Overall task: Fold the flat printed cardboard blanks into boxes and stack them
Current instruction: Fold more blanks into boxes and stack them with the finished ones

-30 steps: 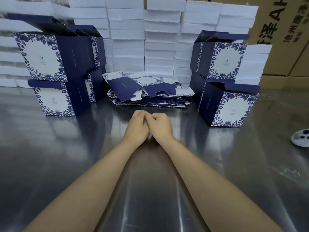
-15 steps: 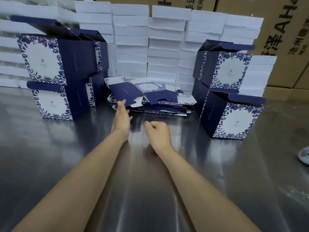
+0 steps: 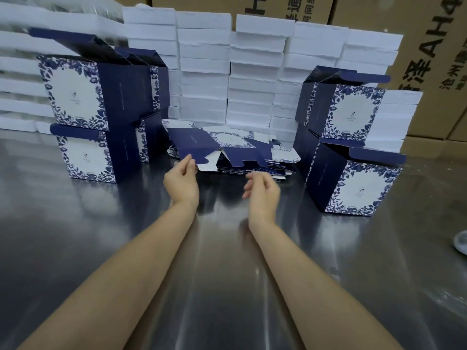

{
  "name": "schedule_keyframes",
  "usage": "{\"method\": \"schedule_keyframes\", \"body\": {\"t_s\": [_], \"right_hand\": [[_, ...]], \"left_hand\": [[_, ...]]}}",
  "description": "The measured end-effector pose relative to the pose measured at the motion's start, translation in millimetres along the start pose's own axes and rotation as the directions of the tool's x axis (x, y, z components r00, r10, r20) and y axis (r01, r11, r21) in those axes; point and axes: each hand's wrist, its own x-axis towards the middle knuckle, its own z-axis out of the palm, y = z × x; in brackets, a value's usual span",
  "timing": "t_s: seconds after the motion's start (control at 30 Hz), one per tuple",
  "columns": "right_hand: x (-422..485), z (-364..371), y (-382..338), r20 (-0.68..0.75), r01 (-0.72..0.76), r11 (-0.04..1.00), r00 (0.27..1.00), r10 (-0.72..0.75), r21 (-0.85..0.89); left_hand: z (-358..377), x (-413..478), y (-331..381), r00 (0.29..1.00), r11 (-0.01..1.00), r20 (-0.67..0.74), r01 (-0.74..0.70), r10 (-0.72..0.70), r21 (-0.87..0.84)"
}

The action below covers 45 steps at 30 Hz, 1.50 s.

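A pile of flat blue-and-white printed blanks (image 3: 255,161) lies at the middle back of the steel table (image 3: 222,286). My left hand (image 3: 181,181) pinches the near edge of the top blank (image 3: 194,146), whose navy panel lifts off the pile. My right hand (image 3: 262,189) hovers just in front of the pile with fingers loosely curled, holding nothing. Folded boxes stand stacked two high on the left (image 3: 86,117) and on the right (image 3: 351,145), their top flaps open.
A wall of white foam blocks (image 3: 204,69) stands behind the pile. Brown shipping cartons (image 3: 429,59) rise at the back right. A small white object (image 3: 461,242) sits at the table's right edge.
My hands, clasped together a second ago, have parted and moved forward. The left has reached the pile and taken hold of the top blank; the right has loosened its fist.
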Motion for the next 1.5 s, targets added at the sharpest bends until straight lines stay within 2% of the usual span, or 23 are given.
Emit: {"method": "schedule_keyframes", "body": {"t_s": [0.1,0.17,0.23,0.37,0.43,0.53,0.6,0.67,0.77,0.83,0.93,1.0,1.13,1.2,1.33,1.43,1.5], "right_hand": [[12.5,-15.7,-7.4,-0.190,-0.009,0.992,0.981,0.032,0.123],[19.1,-28.4,-10.7,-0.281,-0.054,0.963,0.951,0.130,0.265],[22.5,-38.1,-13.9,-0.206,-0.121,0.905,0.953,0.221,0.407],[26.3,-51.9,-20.4,0.063,-0.277,0.744,0.951,0.303,0.608],[28.0,-56.5,-22.8,0.125,-0.277,0.688,0.957,0.263,0.671],[33.4,-61.0,-24.5,0.174,-0.260,0.687,0.966,0.193,0.678],[38.8,-64.9,-24.5,0.216,-0.284,0.664,0.959,0.185,0.691],[43.2,-67.8,-25.2,0.254,-0.300,0.661,0.952,0.169,0.687],[46.7,-66.5,-21.4,0.281,-0.298,0.680,0.950,0.139,0.670],[48.0,-64.1,-19.7,0.295,-0.286,0.713,0.949,0.116,0.640],[48.8,-57.3,-22.1,0.362,-0.245,0.844,0.930,0.065,0.477],[45.9,-50.7,-21.2,0.399,-0.208,0.907,0.916,0.049,0.366],[31.8,-39.5,-17.1,0.441,-0.118,0.985,0.896,0.051,0.126],[26.1,-36.5,-15.5,0.452,-0.043,0.998,0.890,0.057,-0.041],[21.5,-32.3,-3.7,0.538,0.099,0.972,0.842,0.031,-0.211],[22.1,-30.5,5.8,0.562,0.115,0.936,0.821,0.099,-0.333],[21.0,-27.7,4.4,0.538,0.128,0.927,0.838,0.089,-0.353]], "left_hand": [[-14.8,-10.2,8.9,0.992,0.985,-0.026,0.118,-0.122,-0.127],[-24.2,-15.9,14.9,0.979,0.953,0.043,0.202,-0.197,-0.226],[-31.7,-20.9,21.4,0.958,0.901,0.118,0.286,-0.261,-0.327],[-36.6,-19.6,26.8,0.920,0.799,0.163,0.391,-0.357,-0.457],[-34.4,-20.0,27.8,0.904,0.810,0.220,0.427,-0.367,-0.403],[-28.6,-22.0,28.7,0.894,0.886,0.256,0.420,-0.368,-0.194],[-27.7,-22.1,28.8,0.892,0.909,0.278,0.400,-0.358,-0.115],[-27.4,-19.7,28.8,0.880,0.915,0.326,0.393,-0.346,-0.088],[-26.3,-18.0,28.6,0.865,0.895,0.326,0.434,-0.382,-0.101],[-23.4,-20.1,27.5,0.868,0.913,0.325,0.407,-0.376,-0.033],[-21.7,-22.7,25.2,0.873,0.931,0.325,0.335,-0.364,0.141],[-20.3,-23.1,25.8,0.865,0.943,0.376,0.303,-0.332,0.136],[-22.7,-28.6,30.9,0.834,0.948,0.473,0.318,-0.286,0.013],[-27.1,-26.9,31.7,0.816,0.940,0.517,0.335,-0.258,-0.061],[-35.7,-18.6,34.2,0.796,0.871,0.530,0.450,-0.292,-0.196],[-37.5,-18.9,32.8,0.747,0.852,0.540,0.514,-0.389,-0.097],[-35.6,-18.6,31.5,0.754,0.857,0.504,0.512,-0.422,-0.048]]}}
